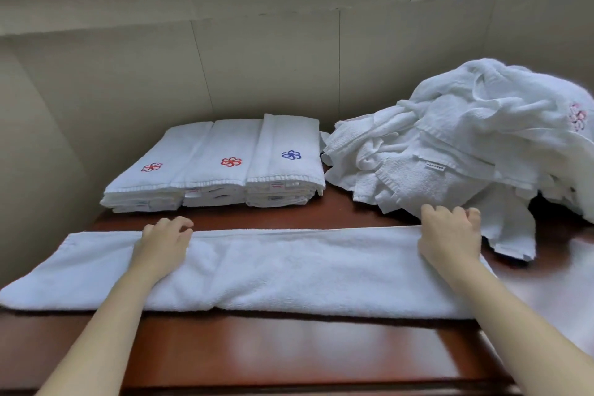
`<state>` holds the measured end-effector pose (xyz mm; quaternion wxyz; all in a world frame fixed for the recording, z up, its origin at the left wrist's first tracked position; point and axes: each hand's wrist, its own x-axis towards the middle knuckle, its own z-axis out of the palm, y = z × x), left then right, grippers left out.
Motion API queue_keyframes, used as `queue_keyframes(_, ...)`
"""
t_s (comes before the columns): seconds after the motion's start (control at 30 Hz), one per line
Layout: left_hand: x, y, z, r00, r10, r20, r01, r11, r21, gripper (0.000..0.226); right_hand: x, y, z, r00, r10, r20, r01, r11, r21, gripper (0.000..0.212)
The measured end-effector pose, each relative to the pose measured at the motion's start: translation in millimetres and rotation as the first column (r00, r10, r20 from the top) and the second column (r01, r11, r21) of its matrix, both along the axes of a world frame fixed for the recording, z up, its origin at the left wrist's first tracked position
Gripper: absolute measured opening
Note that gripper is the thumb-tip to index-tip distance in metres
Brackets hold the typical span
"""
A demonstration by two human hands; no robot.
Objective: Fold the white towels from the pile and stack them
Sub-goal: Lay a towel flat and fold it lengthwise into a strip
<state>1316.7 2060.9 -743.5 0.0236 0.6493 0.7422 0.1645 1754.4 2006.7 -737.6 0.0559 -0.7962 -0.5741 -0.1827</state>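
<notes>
A white towel (pixel 273 270) lies folded lengthwise into a long strip across the dark red-brown table (pixel 289 354). My left hand (pixel 164 243) rests on its far edge left of the middle, fingers curled at the edge. My right hand (pixel 450 235) grips the far edge near the towel's right end, fingers curled over it. Behind, three stacks of folded white towels (pixel 218 167) stand side by side, with red and blue flower emblems on top. A pile of loose white towels (pixel 466 145) sits at the back right.
A beige panelled wall (pixel 257 58) runs close behind the stacks and the pile, and along the left side. One loose towel hangs from the pile down to the table, beside my right hand. The table's front edge is near the bottom of the view.
</notes>
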Motion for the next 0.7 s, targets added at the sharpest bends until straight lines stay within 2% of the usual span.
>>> queue_keyframes(0.07,21,-3,4,0.987,-0.158,0.0,0.157,0.984,-0.089,0.024,-5,2,0,0.998,0.062,-0.012,-0.061,0.995,0.079,0.023)
queue_keyframes(0.13,46,-4,10,0.958,-0.274,0.082,0.284,0.947,-0.151,0.019,-15,2,-1,0.992,0.118,-0.034,-0.118,0.993,0.004,0.029)
queue_keyframes(0.23,74,-2,18,0.929,-0.344,0.136,0.363,0.92,-0.15,0.008,-27,-2,-4,0.977,0.201,-0.073,-0.207,0.973,-0.104,0.028)
queue_keyframes(0.3,88,-2,20,0.916,-0.366,0.164,0.39,0.909,-0.151,0.008,-27,-5,3,0.972,0.226,-0.066,-0.231,0.969,-0.091,0.026)
queue_keyframes(0.33,94,-3,19,0.907,-0.378,0.182,0.406,0.903,-0.145,0.009,-26,-6,10,0.968,0.227,-0.109,-0.236,0.969,-0.074,0.025)
queue_keyframes(0.43,116,-6,10,0.876,-0.448,0.176,0.47,0.876,-0.111,0.012,-18,-7,23,0.898,0.161,-0.409,-0.191,0.981,-0.034,0.018)
queue_keyframes(0.57,136,-9,-2,0.889,-0.454,0.055,0.455,0.89,-0.016,0.015,6,-9,8,0.868,0.025,-0.495,-0.134,0.973,-0.187,0.018)
queue_keyframes(0.63,140,-7,-7,0.901,-0.431,0.045,0.432,0.902,0.008,0.013,16,-12,-2,0.875,0.09,-0.475,-0.144,0.986,-0.078,0.019)
queue_keyframes(0.7,143,-6,-13,0.91,-0.412,0.033,0.412,0.911,0.026,0.012,22,-8,-8,0.93,0.226,-0.291,-0.179,0.968,0.178,0.02)
